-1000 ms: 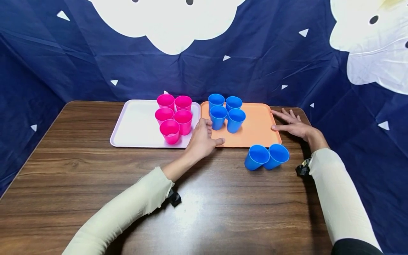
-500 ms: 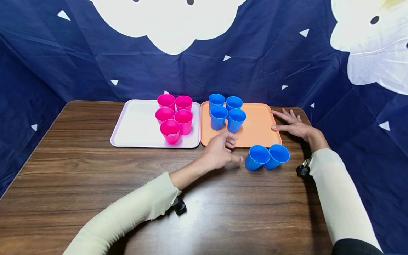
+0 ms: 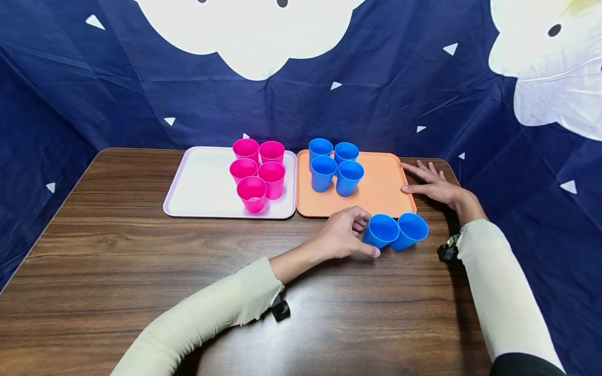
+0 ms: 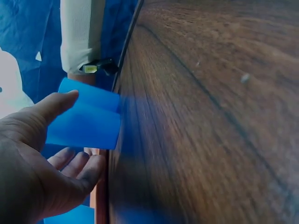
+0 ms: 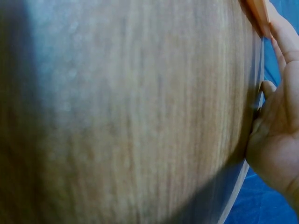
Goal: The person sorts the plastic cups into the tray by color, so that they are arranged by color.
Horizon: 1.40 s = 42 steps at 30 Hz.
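Note:
Two blue cups stand side by side on the table in front of the orange tray, the left cup against the right cup. My left hand is at the left cup, thumb in front and fingers behind it. In the left wrist view, thumb and fingers are spread apart around the blue cup, with a gap below it to the fingertips. My right hand rests with straight, spread fingers at the orange tray's right edge. The right wrist view shows its fingers at the tray corner.
Several blue cups stand upright on the orange tray's left half. Several pink cups stand on the right half of the white tray, which adjoins it. The wooden table reaches a dark blue cloth behind.
My left hand has moved right and toward me, from the seam between the trays beside the blue cups to the left one of the two front cups. My right hand has stayed put.

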Each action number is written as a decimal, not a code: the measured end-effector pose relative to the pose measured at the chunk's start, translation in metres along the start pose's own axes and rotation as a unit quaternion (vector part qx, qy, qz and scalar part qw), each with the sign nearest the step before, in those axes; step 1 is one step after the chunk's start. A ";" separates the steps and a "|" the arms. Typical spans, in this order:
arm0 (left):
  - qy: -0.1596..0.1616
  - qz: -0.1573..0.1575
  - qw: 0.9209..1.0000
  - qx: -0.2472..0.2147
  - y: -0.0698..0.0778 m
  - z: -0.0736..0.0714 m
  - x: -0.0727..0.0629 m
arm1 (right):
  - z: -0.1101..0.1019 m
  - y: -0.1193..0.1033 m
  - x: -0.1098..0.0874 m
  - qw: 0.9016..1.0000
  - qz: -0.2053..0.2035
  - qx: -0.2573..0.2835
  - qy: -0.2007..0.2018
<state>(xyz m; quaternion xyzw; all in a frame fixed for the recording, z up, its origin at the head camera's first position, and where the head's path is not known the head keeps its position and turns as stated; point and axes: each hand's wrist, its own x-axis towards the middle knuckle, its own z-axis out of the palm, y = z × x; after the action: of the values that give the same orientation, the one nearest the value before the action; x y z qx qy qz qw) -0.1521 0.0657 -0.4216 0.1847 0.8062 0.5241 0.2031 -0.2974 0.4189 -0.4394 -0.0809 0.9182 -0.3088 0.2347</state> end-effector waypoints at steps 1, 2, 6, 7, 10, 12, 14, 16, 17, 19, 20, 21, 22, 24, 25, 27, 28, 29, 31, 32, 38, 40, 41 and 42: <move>0.002 0.000 1.000 0.001 0.000 0.001 0.001 | 0.000 0.000 0.000 1.000 0.000 0.000 0.000; 0.003 0.001 1.000 0.003 0.000 0.001 0.001 | 0.000 0.000 0.000 1.000 0.001 -0.001 0.001; 0.006 0.010 1.000 0.005 0.000 0.002 0.001 | -0.001 0.000 0.000 1.000 0.001 -0.003 0.002; 0.006 0.013 1.000 0.006 0.000 0.002 0.001 | 0.000 0.000 0.000 1.000 0.002 -0.003 0.002; 0.005 0.018 1.000 0.003 0.000 0.000 -0.001 | 0.000 0.000 -0.001 1.000 0.001 -0.003 -0.001; 0.006 0.020 1.000 -0.001 0.000 -0.001 -0.002 | 0.000 -0.001 -0.001 1.000 0.001 -0.004 -0.002; 0.011 0.022 1.000 -0.007 0.000 -0.003 -0.003 | 0.000 -0.001 -0.002 1.000 -0.001 -0.005 -0.002; 0.020 0.021 1.000 -0.011 0.000 -0.006 -0.004 | 0.000 -0.001 -0.002 1.000 -0.001 -0.006 -0.002; 0.026 0.020 0.999 -0.012 0.000 -0.007 -0.005 | 0.000 -0.001 -0.002 1.000 0.000 -0.007 -0.002; 0.040 0.016 0.999 -0.015 0.001 -0.012 -0.005 | 0.001 -0.001 -0.003 1.000 0.001 -0.009 -0.003; 0.049 0.015 0.999 -0.015 0.000 -0.014 -0.006 | 0.001 -0.001 -0.003 1.000 0.002 -0.009 -0.004; 0.057 0.012 0.998 -0.016 0.000 -0.016 -0.006 | 0.001 -0.001 -0.003 1.000 0.002 -0.010 -0.005; 0.067 0.011 0.998 -0.018 -0.001 -0.019 -0.006 | 0.001 -0.001 -0.002 1.000 0.003 -0.010 -0.005; 0.087 0.015 0.996 -0.027 -0.003 -0.024 -0.007 | 0.001 -0.002 -0.003 1.000 0.002 -0.008 -0.005; 0.098 0.016 0.995 -0.030 -0.003 -0.027 -0.008 | 0.001 -0.002 -0.003 1.000 0.002 -0.008 -0.005; 0.120 0.016 0.992 -0.032 -0.006 -0.034 -0.008 | 0.001 -0.003 -0.002 1.000 0.002 -0.008 -0.005; 0.130 0.017 0.991 -0.035 -0.007 -0.037 -0.009 | 0.001 -0.003 -0.002 1.000 0.002 -0.008 -0.005; 0.140 0.016 0.989 -0.034 -0.008 -0.040 -0.009 | 0.000 -0.003 -0.002 1.000 0.002 -0.008 -0.005; 0.160 0.012 0.987 -0.027 -0.010 -0.046 -0.008 | 0.000 -0.002 -0.002 1.000 0.001 -0.007 -0.003; 0.169 0.011 0.985 -0.024 -0.011 -0.049 -0.008 | 0.000 -0.001 -0.001 1.000 0.001 -0.006 -0.003; 0.202 0.001 0.979 -0.005 -0.018 -0.062 -0.006 | 0.000 -0.001 0.000 1.000 -0.001 -0.004 -0.001; 0.204 -0.003 0.979 -0.002 -0.022 -0.066 -0.005 | 0.000 -0.001 -0.001 1.000 -0.001 -0.004 0.000; 0.204 -0.005 0.979 -0.001 -0.025 -0.067 -0.004 | 0.000 -0.001 -0.001 1.000 -0.002 -0.005 0.000; 0.204 -0.007 0.979 0.001 -0.028 -0.069 -0.003 | 0.000 -0.001 -0.001 1.000 -0.002 -0.005 0.000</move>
<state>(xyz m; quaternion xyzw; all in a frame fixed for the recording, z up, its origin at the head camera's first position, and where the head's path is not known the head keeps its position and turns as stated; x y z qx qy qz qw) -0.1879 0.0003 -0.4219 0.0683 0.8327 0.5482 0.0375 -0.2965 0.4183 -0.4387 -0.0835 0.9195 -0.3047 0.2339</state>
